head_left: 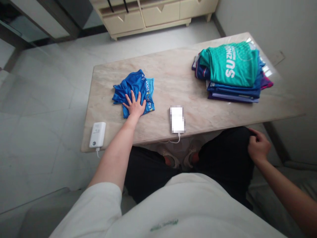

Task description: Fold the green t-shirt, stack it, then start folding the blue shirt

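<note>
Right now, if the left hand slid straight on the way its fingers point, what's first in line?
More of the blue shirt that the left hand rests on, then bare table; nothing else seems to lie in that line, though depth is unclear.

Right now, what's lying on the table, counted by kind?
Loose blue shirt under the left hand: 1
Stack of folded shirts: 1
White charger box: 1
Phone with cable: 1
Total: 4
The right hand rests on the knee.

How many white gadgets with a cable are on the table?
2. A white power bank lies at the table's near left corner. A phone lies at the near edge, right of the left hand, which presses flat on the blue shirt.
</note>
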A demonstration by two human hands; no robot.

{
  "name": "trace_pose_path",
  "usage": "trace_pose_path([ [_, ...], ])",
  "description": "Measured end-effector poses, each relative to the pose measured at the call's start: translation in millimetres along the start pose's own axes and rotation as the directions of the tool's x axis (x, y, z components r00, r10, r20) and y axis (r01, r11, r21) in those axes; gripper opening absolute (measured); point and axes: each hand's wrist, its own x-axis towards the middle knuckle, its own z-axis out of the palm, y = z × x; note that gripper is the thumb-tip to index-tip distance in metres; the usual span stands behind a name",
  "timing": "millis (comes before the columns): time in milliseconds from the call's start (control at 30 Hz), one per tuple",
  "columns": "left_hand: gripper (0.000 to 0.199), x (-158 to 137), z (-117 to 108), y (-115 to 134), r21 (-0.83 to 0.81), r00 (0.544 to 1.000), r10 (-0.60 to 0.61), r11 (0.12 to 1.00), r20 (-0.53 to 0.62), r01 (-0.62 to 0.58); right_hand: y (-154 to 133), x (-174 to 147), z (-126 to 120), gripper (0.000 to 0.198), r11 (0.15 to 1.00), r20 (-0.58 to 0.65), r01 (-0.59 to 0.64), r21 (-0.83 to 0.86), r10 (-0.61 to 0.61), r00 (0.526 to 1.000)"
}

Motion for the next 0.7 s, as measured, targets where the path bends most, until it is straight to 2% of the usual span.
trace_pose_path([
  [100, 0.069, 8.4, 5.8, -5.1, -0.022, 0.998, -0.006, 1.000, 0.059, 0.008, -0.2, 0.8, 0.9, 0.056, 1.000, -0.001, -0.014, -0.020, 0.014, 1.000],
  [267, 0.065, 13.6, 15.7, -11.1, -0.035, 1.000, 0.029, 0.999, -0.001, -0.029, -1.0, 2.9, 2.0, 0.057, 0.999, 0.006, -0.030, -0.041, 0.030, 1.000],
  [433, 0.063, 13.7, 16.0, -12.1, -0.065, 0.998, 0.047, 0.997, -0.028, -0.049, -2.3, 4.1, 2.3, 0.056, 0.998, 0.011, -0.046, -0.033, 0.046, 0.999],
  [567, 0.062, 1.3, 9.4, -10.5, -0.127, 0.998, 0.043, 0.991, -0.048, -0.049, -6.7, 2.7, 2.6, 0.054, 0.996, 0.013, -0.090, 0.007, 0.090, 0.996],
  [700, 0.057, -29.9, -1.2, -9.0, -0.181, 0.998, 0.025, 0.983, -0.064, -0.037, -13.3, 2.8, -0.4, 0.049, 0.982, 0.017, -0.165, 0.093, 0.164, 0.986],
])
